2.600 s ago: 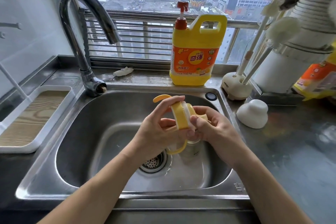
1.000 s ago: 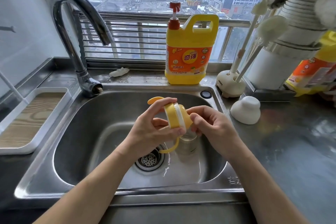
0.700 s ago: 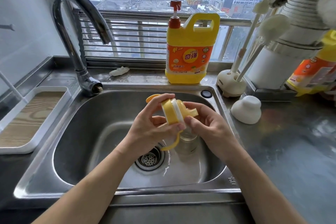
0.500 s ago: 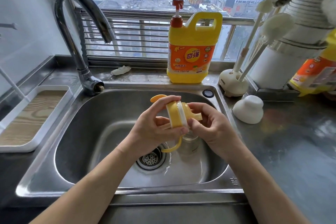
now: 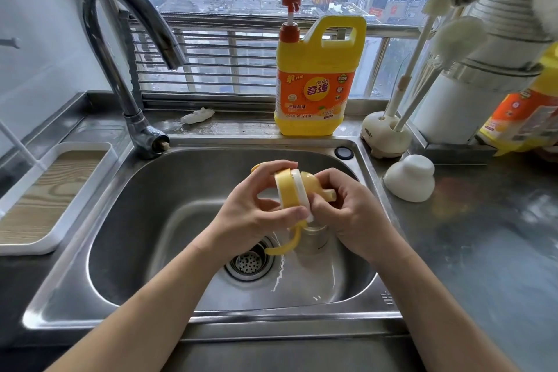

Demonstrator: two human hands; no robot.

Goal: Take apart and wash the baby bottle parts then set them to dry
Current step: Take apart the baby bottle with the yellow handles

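Observation:
Over the steel sink (image 5: 126, 220) my left hand (image 5: 253, 214) grips the yellow bottle collar (image 5: 287, 190), with a white ring on its right side and curved yellow handles, one hanging below. My right hand (image 5: 350, 214) holds the yellow spout part (image 5: 315, 186) that sticks out of the collar, fingers curled round it. A clear bottle body (image 5: 312, 238) stands in the basin under my hands. The white dome cap (image 5: 410, 178) sits on the counter to the right.
The tap (image 5: 120, 24) arches over the sink's left side, not running. A yellow dish soap jug (image 5: 317, 78) stands behind the basin, a brush holder (image 5: 386, 136) with white brushes to its right. A white tray with a wooden base (image 5: 45, 190) lies left of the sink.
Both hands have stayed over the basin on the collar and spout, turning them slightly; the spout's tip now shows past my right fingers. The camera has shifted a little.

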